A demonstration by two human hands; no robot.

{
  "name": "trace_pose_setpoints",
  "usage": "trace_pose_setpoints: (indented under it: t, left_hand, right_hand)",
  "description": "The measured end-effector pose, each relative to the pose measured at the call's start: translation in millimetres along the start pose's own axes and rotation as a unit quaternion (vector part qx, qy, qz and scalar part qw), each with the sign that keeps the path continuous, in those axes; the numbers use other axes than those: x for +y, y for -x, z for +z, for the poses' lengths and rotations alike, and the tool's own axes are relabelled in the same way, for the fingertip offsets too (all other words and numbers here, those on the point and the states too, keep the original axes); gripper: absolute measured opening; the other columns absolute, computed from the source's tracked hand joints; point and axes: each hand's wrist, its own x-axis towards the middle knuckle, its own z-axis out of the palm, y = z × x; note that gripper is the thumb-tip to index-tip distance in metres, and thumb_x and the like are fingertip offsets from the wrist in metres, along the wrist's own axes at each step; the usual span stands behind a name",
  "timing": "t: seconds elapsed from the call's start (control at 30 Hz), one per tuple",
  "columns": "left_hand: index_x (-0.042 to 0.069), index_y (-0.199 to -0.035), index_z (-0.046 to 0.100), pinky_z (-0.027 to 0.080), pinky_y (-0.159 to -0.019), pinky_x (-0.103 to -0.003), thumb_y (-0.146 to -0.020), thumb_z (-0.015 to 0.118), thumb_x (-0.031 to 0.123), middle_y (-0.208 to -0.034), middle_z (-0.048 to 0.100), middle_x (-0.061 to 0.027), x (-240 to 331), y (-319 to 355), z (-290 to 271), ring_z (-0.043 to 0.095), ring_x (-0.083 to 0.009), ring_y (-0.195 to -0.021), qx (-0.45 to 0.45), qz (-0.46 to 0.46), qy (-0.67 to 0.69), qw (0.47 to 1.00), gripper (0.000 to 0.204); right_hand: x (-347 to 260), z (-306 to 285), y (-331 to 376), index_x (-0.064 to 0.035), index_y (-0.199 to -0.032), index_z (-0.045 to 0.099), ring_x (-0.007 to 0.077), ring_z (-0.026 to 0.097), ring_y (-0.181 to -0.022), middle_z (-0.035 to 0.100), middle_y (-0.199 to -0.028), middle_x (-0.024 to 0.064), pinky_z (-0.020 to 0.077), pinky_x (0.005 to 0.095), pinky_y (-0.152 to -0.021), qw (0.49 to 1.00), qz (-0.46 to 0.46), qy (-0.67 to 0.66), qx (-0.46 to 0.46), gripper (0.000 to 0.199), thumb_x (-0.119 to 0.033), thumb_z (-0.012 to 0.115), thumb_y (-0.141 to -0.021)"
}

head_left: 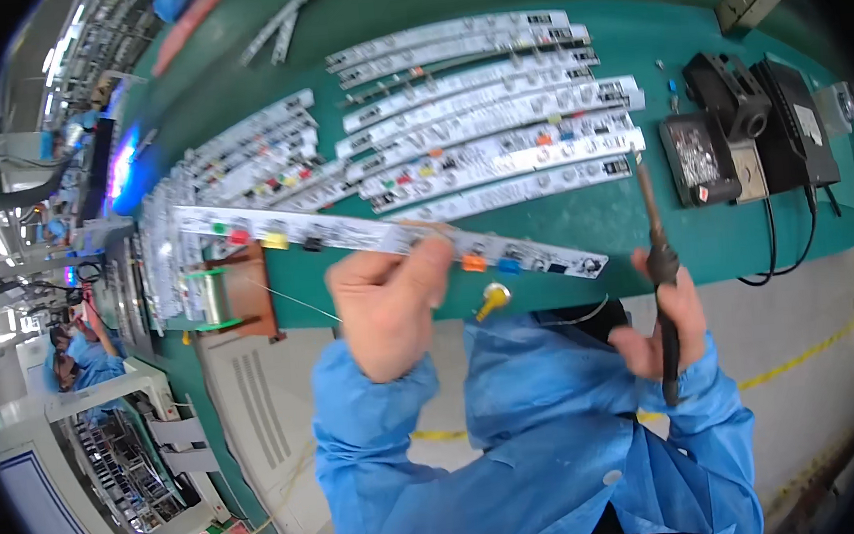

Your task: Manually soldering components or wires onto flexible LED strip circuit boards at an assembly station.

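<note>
Holding a long white circuit strip [384, 235] pinched above the near desk [725, 233] edge, left hand [390, 305] should steady it; right hand [667, 323] grips soldering iron [661, 279] firmly, tip well clear.

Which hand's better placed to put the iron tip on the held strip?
Right. The right hand already grips the soldering iron, tip up beside the strip's end; the left hand is occupied holding the circuit strip.

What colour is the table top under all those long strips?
Green, seen best in the head view: the table under the white strips.
</note>
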Motion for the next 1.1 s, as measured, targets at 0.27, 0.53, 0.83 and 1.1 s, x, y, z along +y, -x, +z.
trace_pose_setpoints:
  t: [0.27,0.53,0.83,1.1]
  left_hand:
    - [-0.003,-0.104,0.063,0.056,-0.07,-0.029,-0.088,0.062,0.006,-0.099,0.067,-0.0144,-49,25,39,0.066,-0.0185,-0.081,0.029,-0.142,0.151,0.978,0.018]
    - [0.004,-0.093,0.069,0.046,-0.055,-0.025,-0.067,0.077,0.009,-0.089,0.064,-0.0057,-60,43,34,0.054,-0.0127,-0.064,-0.078,0.116,-0.375,0.917,0.027]
    - [0.002,-0.085,0.067,0.046,-0.052,-0.031,-0.061,0.068,-0.001,-0.082,0.058,-0.0073,-100,45,41,0.056,-0.0209,-0.065,-0.106,0.425,-0.494,0.751,0.024]
    - [-0.001,-0.084,0.065,0.046,-0.049,-0.028,-0.068,0.068,-0.007,-0.079,0.059,-0.0101,-77,51,72,0.059,-0.0215,-0.06,-0.165,0.232,-0.215,0.934,0.017]
  right_hand:
    - [-14,2,-33,-0.0051,-0.095,0.057,0.0379,0.059,-0.099,0.063,-0.099,0.0181,0.0429,0.0551,-0.089,0.972,-0.049,0.226,-0.051,0.035,-0.001,0.076,-0.066]
    - [27,-8,-34,-0.0011,-0.097,0.061,0.036,0.062,-0.083,0.062,-0.093,0.0185,0.0497,0.0469,-0.081,0.993,-0.007,0.098,-0.058,0.035,0.008,0.073,-0.066]
    - [25,-15,-32,-0.0046,-0.11,0.056,0.0373,0.059,-0.098,0.062,-0.099,0.0192,0.0431,0.0499,-0.092,0.984,0.01,0.15,-0.097,0.04,-0.007,0.072,-0.073]
    - [-14,-7,-1,-0.0127,-0.125,0.041,0.0205,0.059,-0.078,0.055,-0.111,0.0272,0.0508,0.0321,-0.064,0.969,0.162,-0.176,-0.068,0.051,0.004,0.062,-0.082]
